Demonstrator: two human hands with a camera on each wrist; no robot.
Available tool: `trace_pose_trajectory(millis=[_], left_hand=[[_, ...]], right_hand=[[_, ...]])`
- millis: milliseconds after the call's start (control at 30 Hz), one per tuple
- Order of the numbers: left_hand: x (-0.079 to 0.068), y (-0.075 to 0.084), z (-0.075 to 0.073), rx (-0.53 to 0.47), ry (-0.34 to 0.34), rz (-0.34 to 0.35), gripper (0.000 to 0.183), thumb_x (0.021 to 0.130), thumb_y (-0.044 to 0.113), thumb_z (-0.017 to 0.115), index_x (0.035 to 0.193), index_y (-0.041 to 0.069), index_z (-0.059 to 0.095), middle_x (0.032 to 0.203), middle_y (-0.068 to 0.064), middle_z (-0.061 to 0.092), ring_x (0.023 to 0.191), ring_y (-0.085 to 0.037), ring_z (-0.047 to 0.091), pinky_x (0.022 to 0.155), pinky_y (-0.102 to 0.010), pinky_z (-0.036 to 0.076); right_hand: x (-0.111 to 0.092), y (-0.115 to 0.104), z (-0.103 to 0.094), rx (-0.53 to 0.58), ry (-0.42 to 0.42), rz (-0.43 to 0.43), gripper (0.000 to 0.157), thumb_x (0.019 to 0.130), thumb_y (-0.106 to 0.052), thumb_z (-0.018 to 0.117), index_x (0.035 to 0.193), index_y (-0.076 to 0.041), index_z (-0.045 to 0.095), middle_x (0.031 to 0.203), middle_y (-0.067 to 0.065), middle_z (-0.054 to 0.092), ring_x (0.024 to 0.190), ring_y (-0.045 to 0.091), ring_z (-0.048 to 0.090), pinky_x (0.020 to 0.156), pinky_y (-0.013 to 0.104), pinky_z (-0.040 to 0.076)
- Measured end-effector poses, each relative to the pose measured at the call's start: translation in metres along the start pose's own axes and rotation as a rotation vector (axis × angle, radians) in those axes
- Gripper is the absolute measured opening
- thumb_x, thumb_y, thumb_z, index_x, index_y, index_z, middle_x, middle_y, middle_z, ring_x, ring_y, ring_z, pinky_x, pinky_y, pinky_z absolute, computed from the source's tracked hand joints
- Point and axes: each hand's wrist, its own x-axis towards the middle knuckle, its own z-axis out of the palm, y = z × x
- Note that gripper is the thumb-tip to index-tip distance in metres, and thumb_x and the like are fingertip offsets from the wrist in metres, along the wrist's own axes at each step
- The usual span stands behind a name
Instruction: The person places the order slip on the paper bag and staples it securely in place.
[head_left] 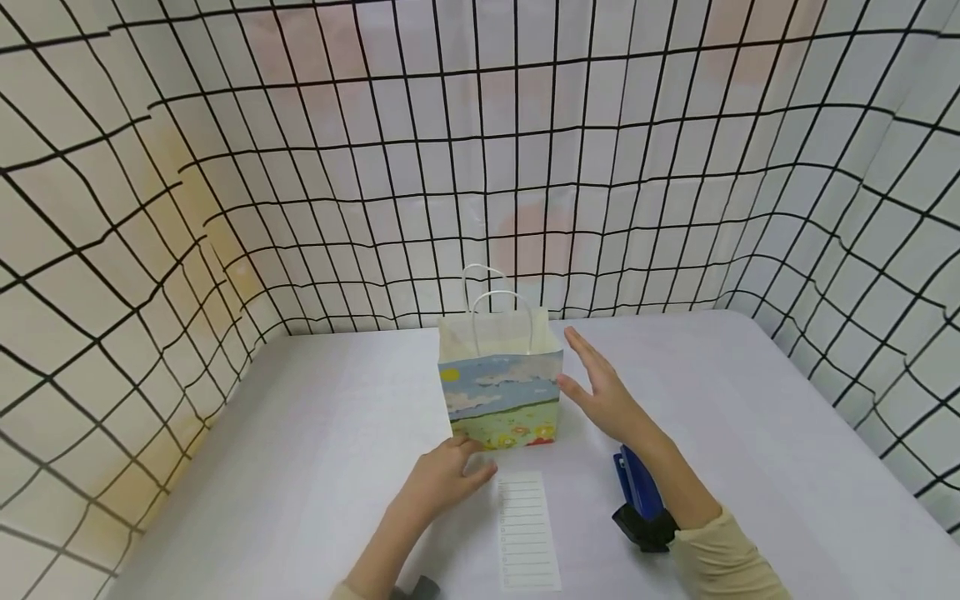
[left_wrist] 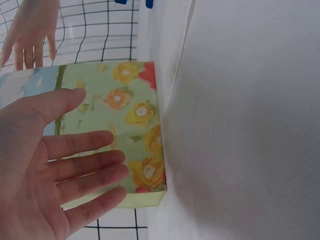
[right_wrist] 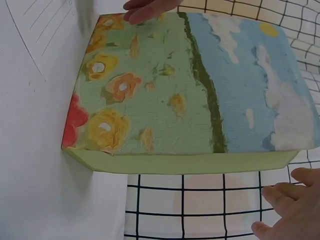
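A small paper gift bag (head_left: 506,396) with white handles stands upright, painted with a blue sky, clouds, a green field and flowers. My left hand (head_left: 450,475) is at its lower left front corner, fingers extended and slightly spread over the flowered face in the left wrist view. Beside the bag's upper right edge is my right hand (head_left: 603,396), fingers straight and thumb apart, with nothing in it. The right wrist view shows the bag's painted front (right_wrist: 150,90) and narrow green side (right_wrist: 185,162) close up.
A narrow ruled paper list (head_left: 527,529) lies on the white table (head_left: 322,433) in front of the bag. Next to my right forearm is a long blue object (head_left: 637,483), partly covered by the black wrist mount (head_left: 645,529). Black grid netting (head_left: 420,158) surrounds the table's back and sides.
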Motion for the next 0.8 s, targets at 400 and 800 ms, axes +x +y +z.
trace_pose_trajectory(millis=[400,800], left_hand=[[0.0,0.015,0.004,0.082,-0.051,0.053,0.043,0.083,0.043,0.061,0.11,0.01,0.063,0.108,-0.005,0.062,0.092,-0.02,0.063,0.068,-0.033,0.052],[0.007,0.018,0.022,0.196,-0.064,0.083,0.045,0.078,0.046,0.064,0.11,0.013,0.063,0.109,-0.002,0.063,0.095,-0.019,0.062,0.065,-0.034,0.052]], right_hand=[[0.011,-0.004,0.001,0.039,-0.032,0.032,0.07,0.093,-0.032,0.049,0.147,-0.015,0.008,0.153,0.013,0.011,0.138,0.037,0.017,0.102,0.066,0.019],[0.023,-0.005,-0.003,0.077,-0.037,0.075,0.072,0.091,-0.035,0.051,0.147,-0.019,0.008,0.152,0.014,0.014,0.138,0.037,0.015,0.101,0.067,0.018]])
